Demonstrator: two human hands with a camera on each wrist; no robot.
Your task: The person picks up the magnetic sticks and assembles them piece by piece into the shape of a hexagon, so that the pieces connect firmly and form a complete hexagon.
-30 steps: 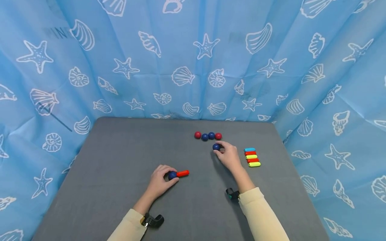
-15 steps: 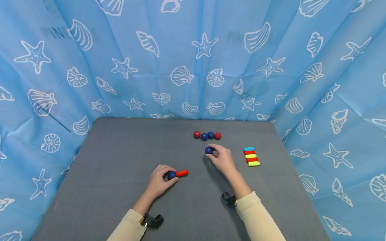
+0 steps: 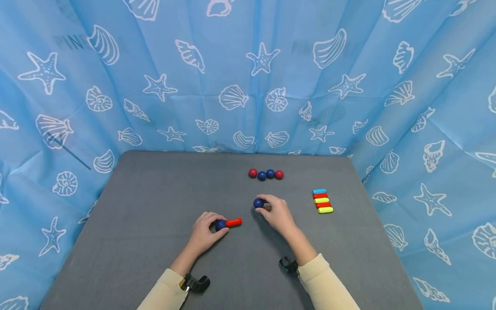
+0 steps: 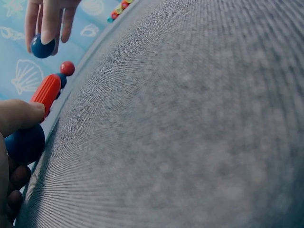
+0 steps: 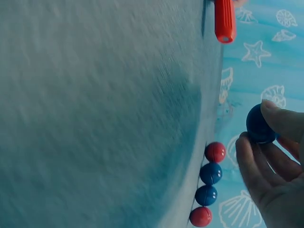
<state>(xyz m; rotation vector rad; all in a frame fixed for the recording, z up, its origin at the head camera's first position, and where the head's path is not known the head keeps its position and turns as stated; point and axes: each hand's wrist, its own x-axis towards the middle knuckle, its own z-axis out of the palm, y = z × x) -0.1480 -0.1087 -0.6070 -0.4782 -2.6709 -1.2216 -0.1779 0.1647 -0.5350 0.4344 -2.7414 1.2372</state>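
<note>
Your left hand (image 3: 204,232) was curled around a glossy dark blue ball (image 3: 220,225), and a bright red ribbed rod (image 3: 234,222) ran out from between those fingertips toward your other side, its near end against the ball. Your right hand (image 3: 277,215) pinched a second glossy dark blue ball (image 3: 258,203) between thumb and fingers, near the rod's free end and a little beyond it. From the head, you could not tell how high that second ball was; the left wrist view showed it lifted clear of the cloth. That view also showed your left thumb (image 4: 21,115) lying over the joint of ball and rod, while only the right wrist view revealed a small round hole (image 5: 225,39) in the rod's free end. Beyond your right fingertips sat a row of four shiny red and dark blue balls (image 3: 261,175); to the right of those fingers lay a column of five short, smooth-looking rods in light blue, red and yellow (image 3: 321,200). Under both sets of fingers spread a grey table cover (image 3: 162,193) of finely ribbed weave, and past them hung a creased blue curtain (image 3: 155,116) printed with white shells and starfish.
</note>
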